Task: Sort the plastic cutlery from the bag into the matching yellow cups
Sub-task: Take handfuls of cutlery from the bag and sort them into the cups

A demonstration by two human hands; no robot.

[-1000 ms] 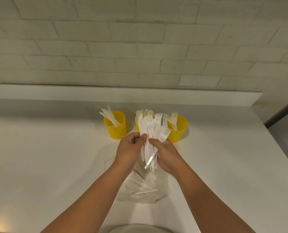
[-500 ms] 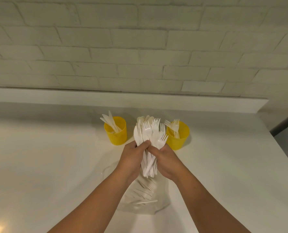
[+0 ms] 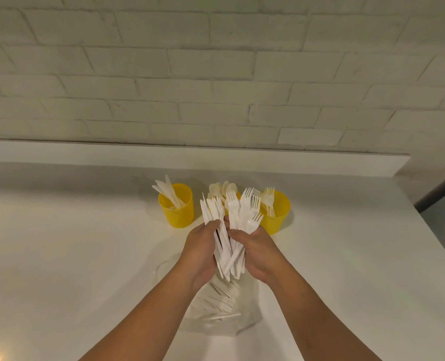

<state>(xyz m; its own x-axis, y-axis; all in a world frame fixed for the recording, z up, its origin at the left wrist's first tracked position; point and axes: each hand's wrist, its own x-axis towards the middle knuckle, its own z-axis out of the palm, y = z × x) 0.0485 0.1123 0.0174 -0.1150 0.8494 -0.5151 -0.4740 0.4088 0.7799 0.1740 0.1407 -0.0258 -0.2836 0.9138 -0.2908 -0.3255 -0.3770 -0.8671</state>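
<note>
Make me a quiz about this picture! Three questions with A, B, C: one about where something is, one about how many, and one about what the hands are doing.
1. Where does the knife cup stand in the row?
A. left end
B. middle
C. right end

2. How many yellow cups are on the counter?
A. two
B. three
C. five

3. What are the hands doing?
A. lying flat on the counter
B. lifting a cup
C. holding a bunch of cutlery

Answers:
1 A: the knives stick out of the leftmost cup.
2 B: the spoon cup stands between the knife cup and the fork cup.
3 C: the left hand and the right hand both grip the bunch.
</note>
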